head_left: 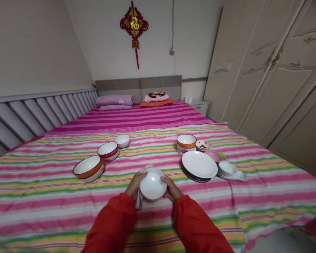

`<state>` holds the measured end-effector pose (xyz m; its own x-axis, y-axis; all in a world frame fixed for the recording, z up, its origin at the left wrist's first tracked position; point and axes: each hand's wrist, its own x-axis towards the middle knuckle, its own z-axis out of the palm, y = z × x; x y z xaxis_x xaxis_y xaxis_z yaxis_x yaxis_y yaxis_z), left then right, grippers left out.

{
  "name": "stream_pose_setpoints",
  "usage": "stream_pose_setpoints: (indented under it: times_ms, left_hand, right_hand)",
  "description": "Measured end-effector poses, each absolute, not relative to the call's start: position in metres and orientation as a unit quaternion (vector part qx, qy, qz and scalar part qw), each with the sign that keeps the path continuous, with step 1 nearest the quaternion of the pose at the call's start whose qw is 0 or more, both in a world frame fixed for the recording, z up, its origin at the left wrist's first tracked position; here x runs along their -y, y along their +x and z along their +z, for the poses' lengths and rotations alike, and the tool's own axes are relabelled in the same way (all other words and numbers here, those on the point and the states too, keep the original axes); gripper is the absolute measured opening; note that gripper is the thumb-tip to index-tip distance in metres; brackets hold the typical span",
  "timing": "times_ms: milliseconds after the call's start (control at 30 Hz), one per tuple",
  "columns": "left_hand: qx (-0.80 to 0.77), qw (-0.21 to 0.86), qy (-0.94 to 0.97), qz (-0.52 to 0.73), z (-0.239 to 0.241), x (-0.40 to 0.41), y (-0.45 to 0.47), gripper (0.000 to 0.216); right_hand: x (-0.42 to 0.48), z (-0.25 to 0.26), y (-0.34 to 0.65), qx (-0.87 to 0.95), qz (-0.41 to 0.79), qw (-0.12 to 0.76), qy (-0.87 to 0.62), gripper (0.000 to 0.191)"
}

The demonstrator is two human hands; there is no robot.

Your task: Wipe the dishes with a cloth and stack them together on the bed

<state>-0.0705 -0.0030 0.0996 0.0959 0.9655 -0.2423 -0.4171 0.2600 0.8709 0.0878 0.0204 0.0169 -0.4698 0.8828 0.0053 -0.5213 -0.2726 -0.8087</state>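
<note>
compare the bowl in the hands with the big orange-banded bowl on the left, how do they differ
The held bowl looks plain white on the side that shows; the orange-banded bowl carries an orange stripe round its outside. The held bowl is tipped toward the camera between the left hand and right hand, with a cloth partly behind it; the orange-banded bowl lies free on the striped bedspread, slightly tilted, touched by nothing. Both are round with white insides.

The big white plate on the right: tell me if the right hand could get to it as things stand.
Probably yes, once freed. The right hand holds the white bowl with the left hand; the white plate lies just beyond it on the bedspread, nothing between.
</note>
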Motion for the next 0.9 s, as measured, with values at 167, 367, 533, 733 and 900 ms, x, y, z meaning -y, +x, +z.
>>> stream_pose_setpoints:
  times_ms: [167, 367, 533, 733, 900]
  left_hand:
    - [-0.516, 0.472, 0.195, 0.688, 0.056, 0.01, -0.039, 0.054]
    - [-0.579, 0.427, 0.233, 0.654, 0.028, 0.032, -0.015, 0.054]
    - [-0.502, 0.522, 0.263, 0.638, 0.067, 0.023, -0.047, 0.058]
    - [-0.401, 0.71, 0.327, 0.477, 0.107, 0.007, -0.072, 0.059]
    - [-0.428, 0.648, 0.288, 0.561, 0.092, 0.006, -0.063, 0.06]
  right_hand:
    - [-0.02, 0.015, 0.085, 0.337, 0.763, 0.509, -0.213, 0.077]
    - [-0.016, 0.019, 0.087, 0.329, 0.751, 0.52, -0.241, 0.07]
    - [-0.021, 0.016, 0.086, 0.344, 0.757, 0.503, -0.237, 0.06]
    - [-0.026, 0.006, 0.087, 0.358, 0.784, 0.455, -0.223, 0.059]
    - [-0.026, 0.009, 0.087, 0.352, 0.79, 0.449, -0.223, 0.06]
